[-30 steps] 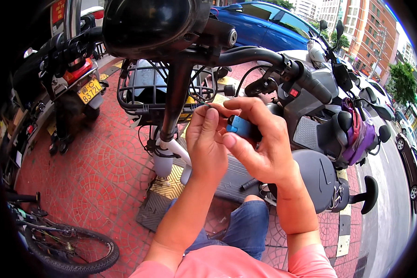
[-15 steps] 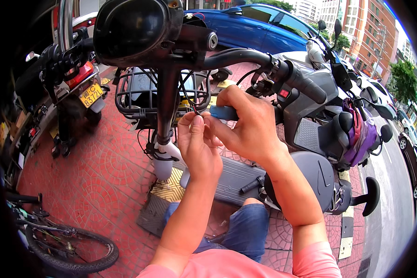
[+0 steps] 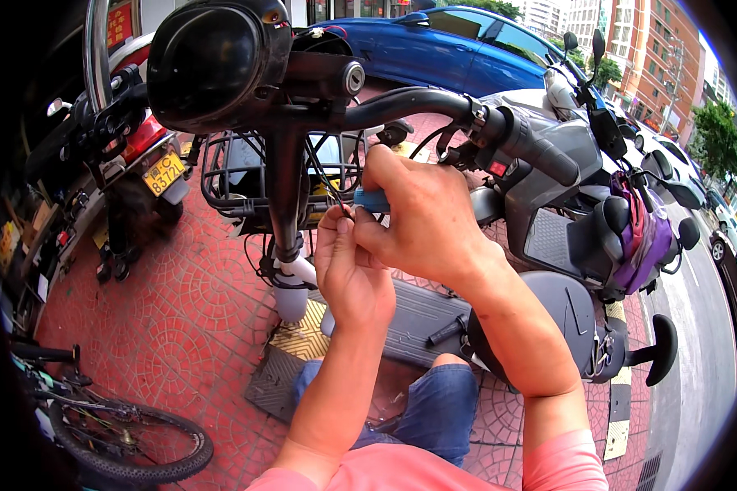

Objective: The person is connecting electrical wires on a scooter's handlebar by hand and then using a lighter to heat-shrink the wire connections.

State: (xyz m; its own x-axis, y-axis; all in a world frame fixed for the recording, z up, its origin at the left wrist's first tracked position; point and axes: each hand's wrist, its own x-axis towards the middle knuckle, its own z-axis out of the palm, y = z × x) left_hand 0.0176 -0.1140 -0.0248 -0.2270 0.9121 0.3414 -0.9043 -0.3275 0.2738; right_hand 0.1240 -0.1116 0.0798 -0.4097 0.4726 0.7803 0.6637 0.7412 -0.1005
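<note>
Thin dark wires (image 3: 328, 182) run down beside the black steering stem (image 3: 284, 184) of an electric scooter and end at my fingertips. My left hand (image 3: 354, 274) is closed in a pinch on the wire ends, palm turned up. Close against it, my right hand (image 3: 434, 217) curls around a small blue object (image 3: 373, 201), whose kind I cannot make out because the fingers cover most of it. The right thumb and fingertips meet the left ones at the wires. Above the hands are the black handlebar (image 3: 418, 96) and a key lock (image 3: 353, 78).
A wire basket (image 3: 221, 176) sits behind the stem, with the footboard (image 3: 422, 319) and round seat (image 3: 540, 323) below. A grey scooter (image 3: 565, 229) is parked at right, a motorbike (image 3: 143, 155) at left. A bicycle wheel (image 3: 131, 446) lies lower left. A blue car (image 3: 434, 49) stands beyond.
Both hands stay together at the wires. The right hand has turned slightly and shifted left, hiding more of the blue object. The scooter's headlight and stem appear a little farther left in the view.
</note>
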